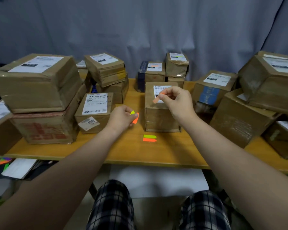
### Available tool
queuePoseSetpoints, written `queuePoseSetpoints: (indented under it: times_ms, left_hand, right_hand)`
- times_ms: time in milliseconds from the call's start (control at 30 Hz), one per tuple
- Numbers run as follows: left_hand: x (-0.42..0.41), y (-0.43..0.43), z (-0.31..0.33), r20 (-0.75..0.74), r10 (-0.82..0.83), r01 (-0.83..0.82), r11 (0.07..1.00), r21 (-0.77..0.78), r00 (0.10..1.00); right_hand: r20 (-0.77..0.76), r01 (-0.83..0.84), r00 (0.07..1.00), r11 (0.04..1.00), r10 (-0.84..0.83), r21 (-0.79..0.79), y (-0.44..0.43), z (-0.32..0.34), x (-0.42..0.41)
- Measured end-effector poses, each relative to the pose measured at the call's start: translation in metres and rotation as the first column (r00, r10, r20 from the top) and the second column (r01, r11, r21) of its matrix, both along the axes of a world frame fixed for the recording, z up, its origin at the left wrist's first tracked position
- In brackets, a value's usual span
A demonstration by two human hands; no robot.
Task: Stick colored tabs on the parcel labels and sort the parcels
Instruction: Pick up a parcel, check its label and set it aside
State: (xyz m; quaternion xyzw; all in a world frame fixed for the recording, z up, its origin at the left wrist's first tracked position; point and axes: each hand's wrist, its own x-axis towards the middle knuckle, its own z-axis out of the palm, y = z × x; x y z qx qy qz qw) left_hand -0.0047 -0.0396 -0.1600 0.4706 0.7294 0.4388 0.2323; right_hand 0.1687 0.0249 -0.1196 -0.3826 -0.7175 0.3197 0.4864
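Note:
A small brown parcel (160, 117) stands mid-table with a white label (161, 88) on top. Over that label my right hand (178, 103) pinches a single orange tab (157, 99). My left hand (121, 118) hovers left of the parcel and grips a small pad of yellow-green and orange tabs (134, 117). On the table in front of the parcel lie two more tabs (149, 138), one yellow-green above one orange.
Labelled cardboard parcels crowd the orange table (156, 155): a tall stack (35, 97) at left, a small box (95, 112) beside my left hand, tabbed boxes (151, 72) at the back, big boxes (256, 105) at right. Papers and coloured tabs lie lower left (15, 166).

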Motion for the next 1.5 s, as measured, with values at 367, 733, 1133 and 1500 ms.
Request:
queuePoseSetpoints:
  times_ms: [367,733,1133,1500]
  left_hand:
    - [0.011,0.013,-0.011,-0.429,0.009,-0.081,0.985,-0.15,0.903]
    - [0.04,0.061,0.031,0.432,-0.08,0.144,0.983,-0.117,0.898]
    - [0.046,0.051,0.008,0.309,-0.29,0.213,0.942,0.26,0.906]
    - [0.044,0.051,-0.003,0.208,-0.324,0.243,0.91,0.336,0.923]
  right_hand:
    - [0.002,0.234,0.972,0.971,-0.234,-0.055,0.015,-0.011,0.019]
    - [-0.369,-0.076,0.905,0.775,-0.21,-0.627,0.046,0.006,0.023]
    - [-0.301,-0.023,0.94,0.852,-0.159,-0.523,0.047,0.02,0.016]
    - [-0.244,0.16,0.929,0.896,-0.278,-0.414,0.049,0.007,0.004]
